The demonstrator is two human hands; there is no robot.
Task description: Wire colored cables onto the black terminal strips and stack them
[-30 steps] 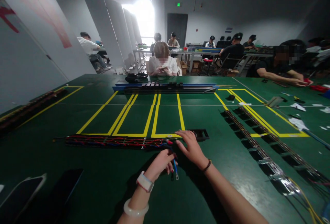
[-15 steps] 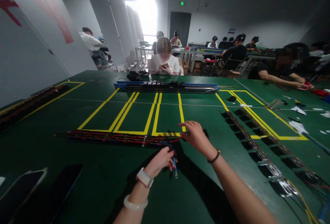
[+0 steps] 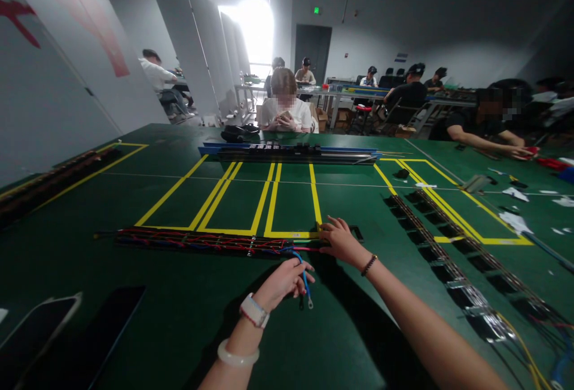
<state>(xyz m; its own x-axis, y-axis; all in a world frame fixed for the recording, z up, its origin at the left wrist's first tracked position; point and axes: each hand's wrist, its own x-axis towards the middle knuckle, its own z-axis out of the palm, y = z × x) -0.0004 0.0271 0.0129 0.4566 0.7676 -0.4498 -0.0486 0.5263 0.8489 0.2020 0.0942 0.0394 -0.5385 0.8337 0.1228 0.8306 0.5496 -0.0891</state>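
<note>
A long wiring harness [image 3: 201, 241] of red, blue and black wires lies across the green table in front of me. From its right end a blue cable [image 3: 307, 285] with a metal ring terminal bends down towards me. My left hand [image 3: 287, 282] has its fingers loosely curled around this cable. My right hand [image 3: 344, 245] is at the end of a red cable [image 3: 307, 249] that leaves the harness to the right; thumb and fingers close on it, though the fingertips are partly hidden. A small black part [image 3: 356, 233] lies just behind my right hand.
Yellow tape [image 3: 233, 232] marks rectangles on the table. Two rows of dark clipped strips [image 3: 430, 246] lie at right, blue and black rails [image 3: 291, 152] at the back. Dark flat panels [image 3: 112, 330] lie front left. A person [image 3: 287, 106] sits opposite; another person [image 3: 479, 124] works at right.
My right hand has lowered and moved slightly right, drawing the red cable straighter. My left hand has shifted a little right, and more of the blue cable shows.
</note>
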